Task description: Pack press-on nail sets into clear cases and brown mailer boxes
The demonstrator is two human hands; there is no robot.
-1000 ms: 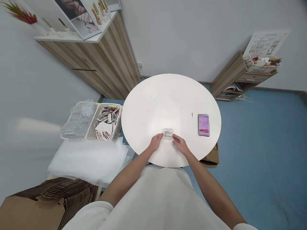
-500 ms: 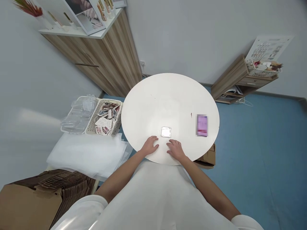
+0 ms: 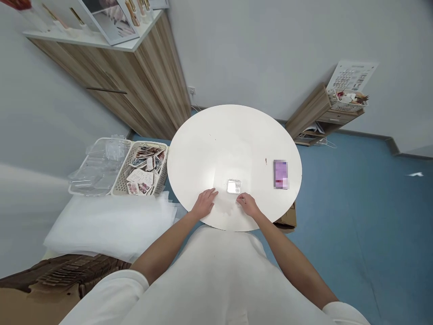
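On the white round table point(image 3: 233, 131) lies a small clear, flat square case point(image 3: 234, 186) with a shiny, pale surface. My left hand point(image 3: 204, 204) rests on the tabletop to the left of the case and below it, fingers stretched out, apart from the case and holding nothing. Close by the case's lower right corner is my right hand point(image 3: 249, 205). Its thumb and fingertips are drawn together in a pinch; anything between them is too small to make out.
A blurred-out purple rectangular item point(image 3: 280, 174) lies on the table's right side. At left stand a basket of printed cards and packets point(image 3: 139, 169) and clear plastic trays point(image 3: 98, 167), with white sheets point(image 3: 111, 223) and cardboard point(image 3: 64, 275) nearer me. A wooden cabinet point(image 3: 135, 85) stands behind.
My right hand's spread fingers have drawn together into a pinch near the case. My left hand has shifted slightly left, farther from the case. The whole view has turned a little.
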